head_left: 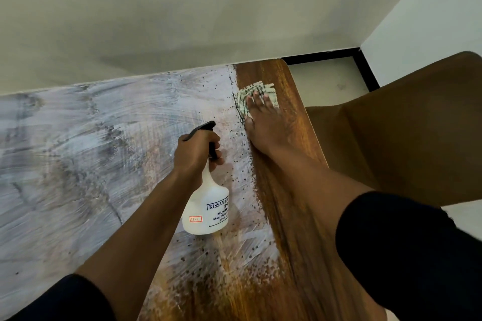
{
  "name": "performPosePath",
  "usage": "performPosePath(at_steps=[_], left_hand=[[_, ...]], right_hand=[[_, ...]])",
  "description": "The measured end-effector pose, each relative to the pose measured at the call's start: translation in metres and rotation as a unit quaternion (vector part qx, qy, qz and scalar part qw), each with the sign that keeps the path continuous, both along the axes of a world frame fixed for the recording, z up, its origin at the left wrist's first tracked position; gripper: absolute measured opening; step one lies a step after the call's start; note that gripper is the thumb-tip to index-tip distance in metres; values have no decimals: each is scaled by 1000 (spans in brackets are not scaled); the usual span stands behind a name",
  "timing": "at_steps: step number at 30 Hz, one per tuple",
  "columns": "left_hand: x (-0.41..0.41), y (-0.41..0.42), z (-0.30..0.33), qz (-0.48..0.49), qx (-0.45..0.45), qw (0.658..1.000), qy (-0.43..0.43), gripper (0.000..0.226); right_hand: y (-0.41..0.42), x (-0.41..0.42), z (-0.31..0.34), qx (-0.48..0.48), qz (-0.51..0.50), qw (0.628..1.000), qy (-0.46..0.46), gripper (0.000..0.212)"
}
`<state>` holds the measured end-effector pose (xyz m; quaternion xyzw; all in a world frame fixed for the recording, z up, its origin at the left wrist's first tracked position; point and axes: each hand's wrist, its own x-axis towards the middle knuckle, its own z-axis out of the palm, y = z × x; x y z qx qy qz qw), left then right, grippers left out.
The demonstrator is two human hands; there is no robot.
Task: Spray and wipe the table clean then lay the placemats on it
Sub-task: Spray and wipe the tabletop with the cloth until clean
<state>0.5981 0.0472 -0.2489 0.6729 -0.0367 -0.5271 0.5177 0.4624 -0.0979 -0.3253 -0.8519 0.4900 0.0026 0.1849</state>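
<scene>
**Wiping the far right corner**

Left hand (197,150) wrapped tight round the neck of a white spray bottle (206,206), held above the table (294,216). Right hand (260,122) flat, fingers spread, pressing a checked cloth (245,100) on bare wood beside the whitish smeared area (91,138). Chair (407,138) stands right.

Single head-worn view, steeply down and forward, close over table (287,190), facing wall (182,8)
</scene>
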Motion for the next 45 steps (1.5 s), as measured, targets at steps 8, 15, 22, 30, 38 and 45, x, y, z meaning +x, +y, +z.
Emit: performPosePath(at_steps=[8,15,22,30,38,45], left_hand=[[24,14,11,12,-6,1000,-16,44],[13,4,15,4,-15,1000,3,19],[4,-2,16,-77,-42,996,29,45],[23,7,7,-14,-41,999,0,44],[47,10,14,55,-36,996,-58,44],[69,1,17,93,-3,992,-90,29]], right_hand=[[30,-6,9,6,-10,1000,-16,61],[112,-56,2,26,3,999,-44,59],[43,-34,2,5,4,1000,8,59],[-44,36,12,17,-88,996,-8,59],[6,115,1,-12,87,996,-29,59],[16,114,3,-22,197,977,-73,55]])
